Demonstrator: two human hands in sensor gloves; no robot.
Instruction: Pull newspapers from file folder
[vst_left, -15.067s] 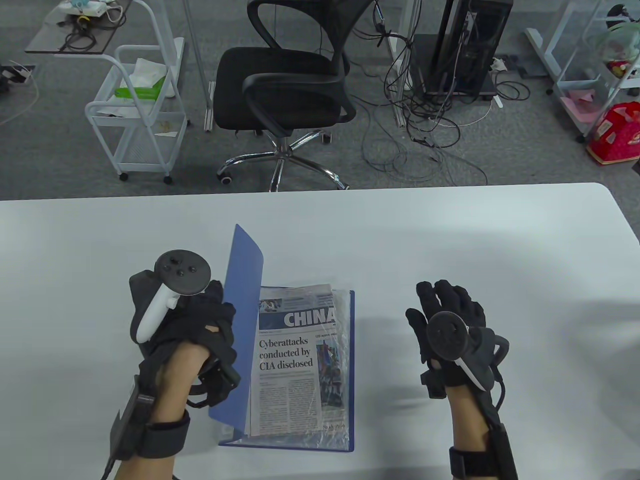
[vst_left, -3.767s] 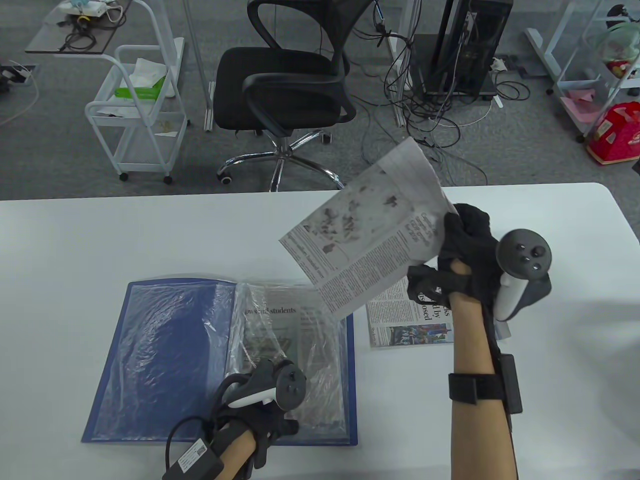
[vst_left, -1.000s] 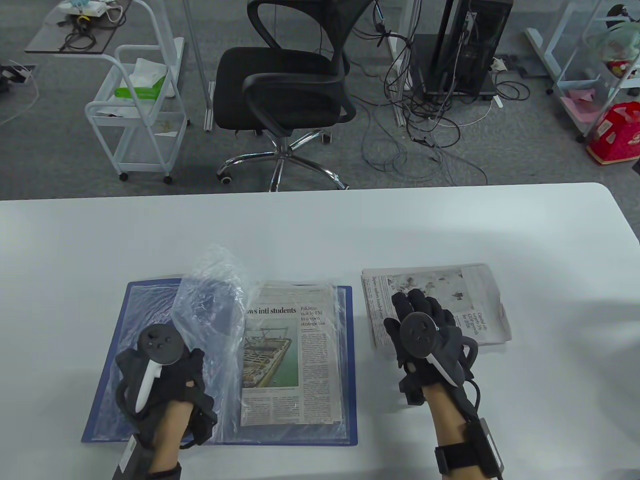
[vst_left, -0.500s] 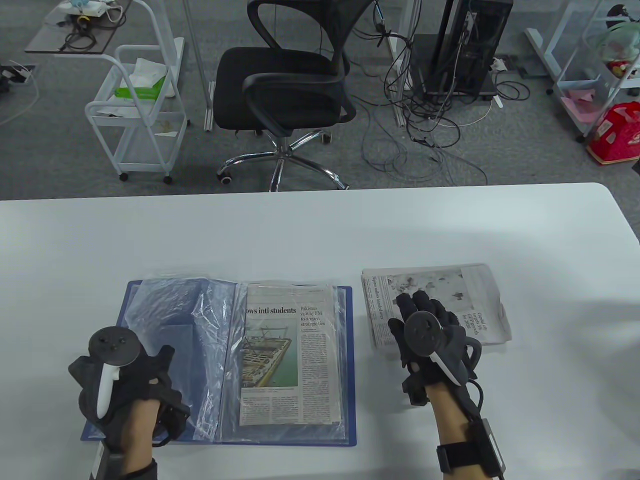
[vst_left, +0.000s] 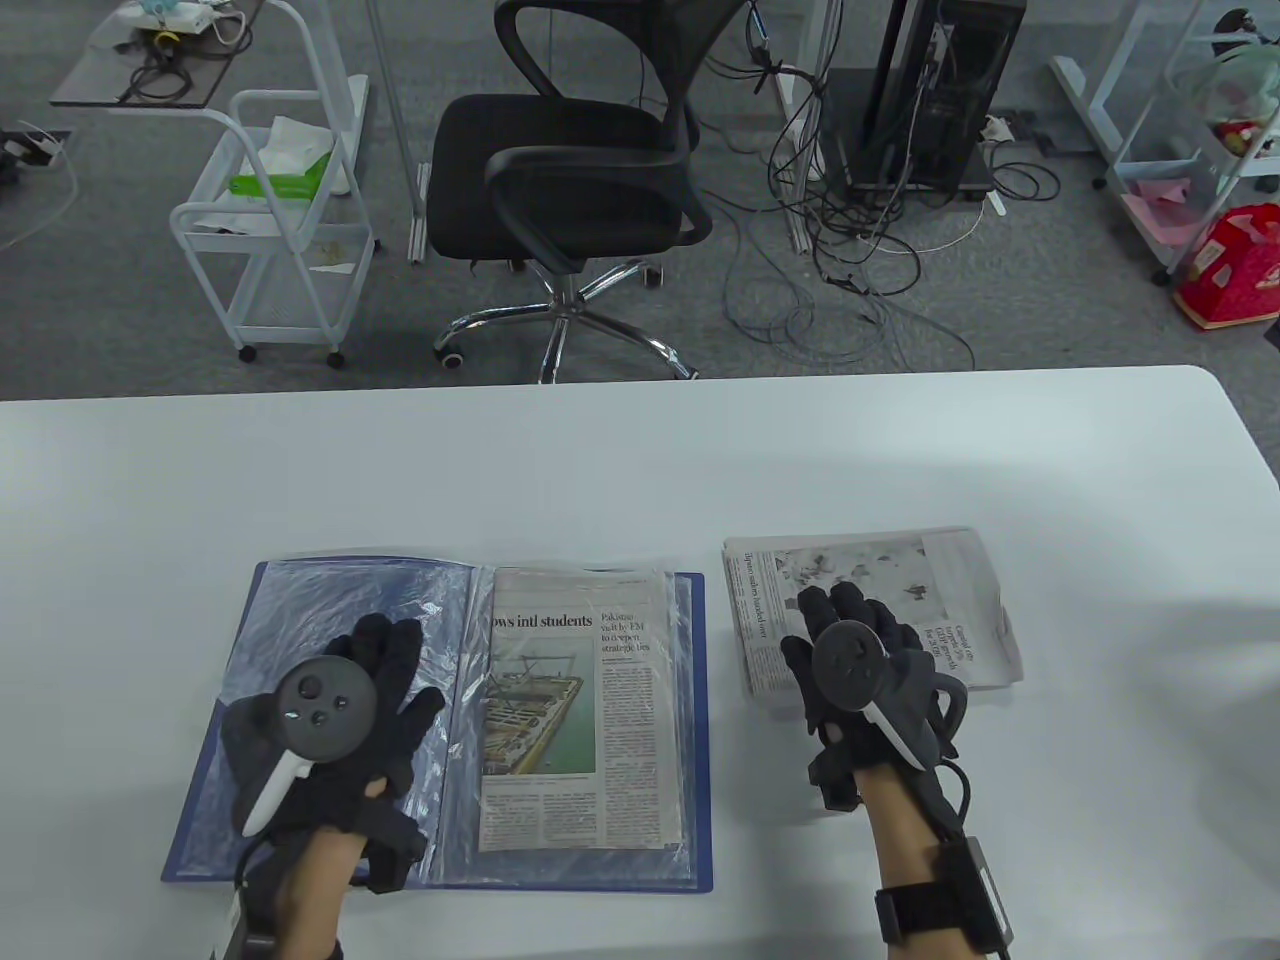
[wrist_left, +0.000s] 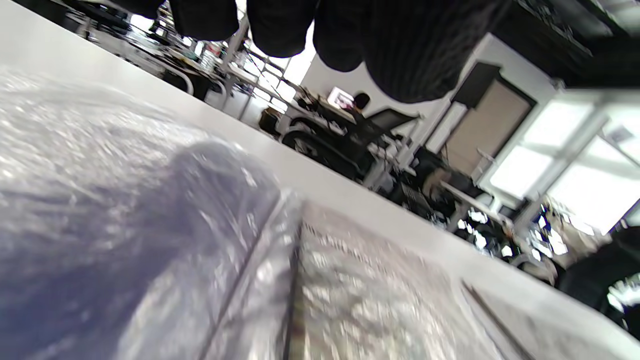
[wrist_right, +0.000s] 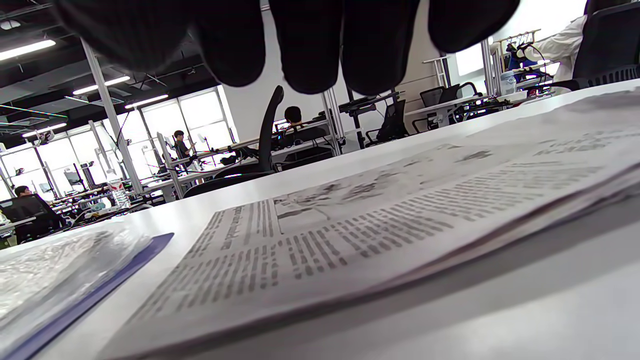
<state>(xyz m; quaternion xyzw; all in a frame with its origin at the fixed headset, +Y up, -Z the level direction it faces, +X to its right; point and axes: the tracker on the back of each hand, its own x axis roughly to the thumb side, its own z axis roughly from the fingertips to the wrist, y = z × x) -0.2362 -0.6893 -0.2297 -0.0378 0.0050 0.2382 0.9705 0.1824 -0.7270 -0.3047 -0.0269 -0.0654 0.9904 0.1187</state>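
- Your left hand (vst_left: 335, 725) is lying palm down on the left-hand page of the open blue file folder (vst_left: 225, 745), its fingers (vst_left: 385, 640) spread flat on the clear plastic sleeve (vst_left: 440, 720) and gripping nothing.
- In the left wrist view your left fingers (wrist_left: 410, 50) are hanging in from the top edge above the crinkled sleeve (wrist_left: 100, 210); the picture is blurring there, so you cannot tell whether the fingertips are touching the plastic.
- Your right hand (vst_left: 865, 680) is resting on the stack of pulled newspapers (vst_left: 950, 600), its fingers (vst_left: 835, 610) stretched out flat and closing on nothing.
- In the right wrist view your right fingers (wrist_right: 310, 45) are hanging from the top edge over the printed top sheet of that stack (wrist_right: 380, 215), with the folder's blue edge (wrist_right: 100, 285) showing just beside it at the lower left.
- The folder is lying open near the counter's (vst_left: 640, 460) near edge, left of the middle, its spine running away from you.
- One folded newspaper (vst_left: 585, 710) with the headline "intl students" is sitting on the folder's right-hand page, with a clear sleeve around its edges; you cannot tell whether it is inside that sleeve or on top of it.
- The pulled stack is lying on the bare counter just beside the folder's right edge, turned sideways to you, apart from the folder.
- Beyond the counter's far edge a black office chair (vst_left: 580, 160) is standing on the grey floor, with a white wire cart (vst_left: 270, 230) to its left.
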